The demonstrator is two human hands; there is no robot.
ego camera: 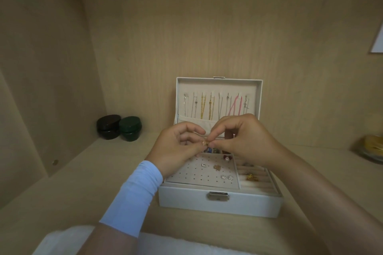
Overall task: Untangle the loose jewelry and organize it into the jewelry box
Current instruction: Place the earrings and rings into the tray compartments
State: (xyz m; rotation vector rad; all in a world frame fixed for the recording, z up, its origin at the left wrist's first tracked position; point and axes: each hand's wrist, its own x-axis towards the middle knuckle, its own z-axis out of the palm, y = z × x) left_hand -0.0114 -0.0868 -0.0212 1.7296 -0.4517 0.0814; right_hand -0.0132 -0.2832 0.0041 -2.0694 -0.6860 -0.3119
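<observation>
A small gold-coloured piece of jewelry (204, 143) sits at the centre of the frame, pinched from both sides: the left hand (178, 147) grips it between thumb and forefinger, and the right hand (244, 141) nips it from the other side. What kind of piece it is cannot be told; it is too small. It is held just above the open white rectangular jewelry box (219, 203).

The step seems to be working this piece free or closing its fastening. It probably goes best with one hand holding steady while the other teases. Staying low over the box means that a dropped piece would land on the beige perforated earring panel (192, 174).

In the raised lid (217, 87), thin silver, gold and pink chains (204, 107) hang in a row. The box rests on a pale wooden shelf (83, 172) inside a cabinet of the same wood. At centre left stand a round black jar (108, 127) and a round dark green jar (131, 128), touching. A yellow object in a clear dish (371, 148) lies at the right edge.
</observation>
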